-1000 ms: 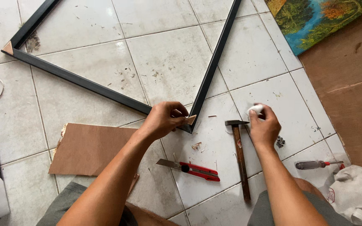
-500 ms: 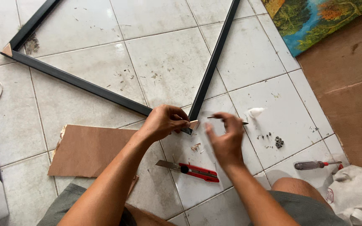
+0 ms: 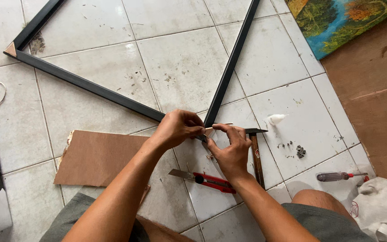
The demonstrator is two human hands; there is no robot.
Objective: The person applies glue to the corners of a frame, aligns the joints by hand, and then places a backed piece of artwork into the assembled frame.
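Nearest you, your knees sit at the bottom edge of the tiled floor (image 3: 90, 31), with a white cloth bundle (image 3: 379, 206) at the bottom right corner. A red utility knife (image 3: 204, 180) lies on the floor just below your hands, blade pointing left. To its left lies a flat piece of brown cardboard (image 3: 97, 157). To the right, a screwdriver with a dark handle (image 3: 337, 176) lies near the cloth.

Your left hand (image 3: 175, 129) has its grip closed, fingers pinched on the near corner of the black frame (image 3: 222, 85), where the two black rails meet. Your right hand (image 3: 231, 150) meets it from the other side, thumb and forefinger pinched at the same joint. Whether it holds a small item there, you cannot tell from this view. A hammer (image 3: 257, 152) lies just beside your right hand, its head at the top and its wooden handle running toward you; the hand partly covers it.

Further right, a small white blob (image 3: 275, 118) and a dark cluster of small bits (image 3: 300, 151) rest on the tiles.

The frame's rails spread away from the joint, one reaching a bare wooden corner near the floor's far left. A landscape painting (image 3: 341, 22) lies at the far right corner, on a brown board (image 3: 372, 98).
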